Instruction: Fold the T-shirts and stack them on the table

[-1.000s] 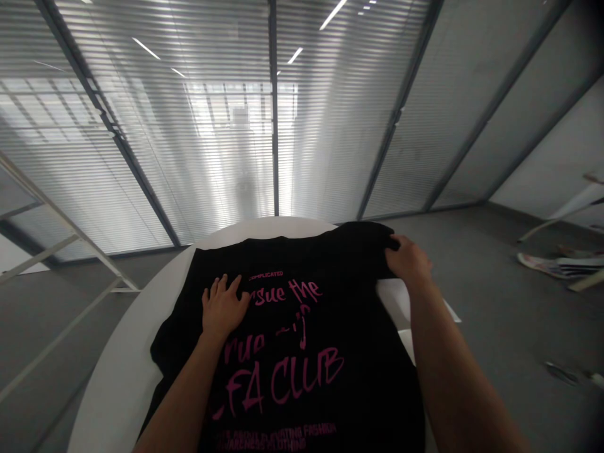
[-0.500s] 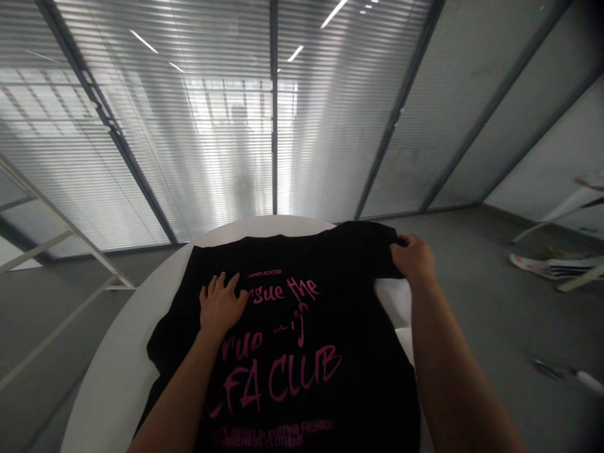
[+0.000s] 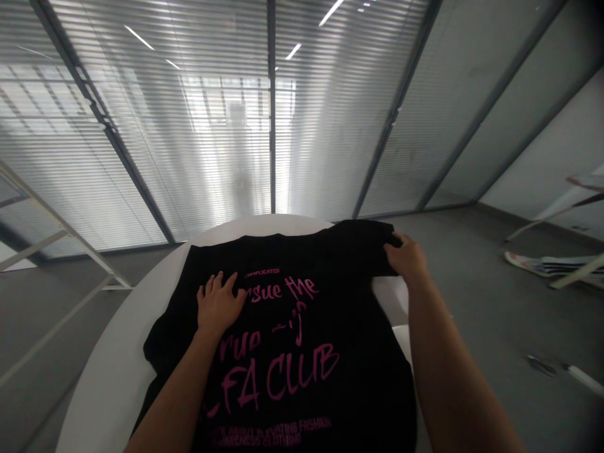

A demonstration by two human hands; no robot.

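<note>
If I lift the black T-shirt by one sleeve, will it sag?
Probably floppy: the black T-shirt bunches at its left edge on the white table. Likely light: the right hand grips only its sleeve. It may slide; the left hand lies flat on it.

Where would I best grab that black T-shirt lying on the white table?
Probably at an edge, from the right: the black T-shirt lies flat on the white table, so only its border offers fabric to pinch. Its far right corner, where the right hand grips it, reaches the table's rim. The left hand lies flat on the print.
</note>
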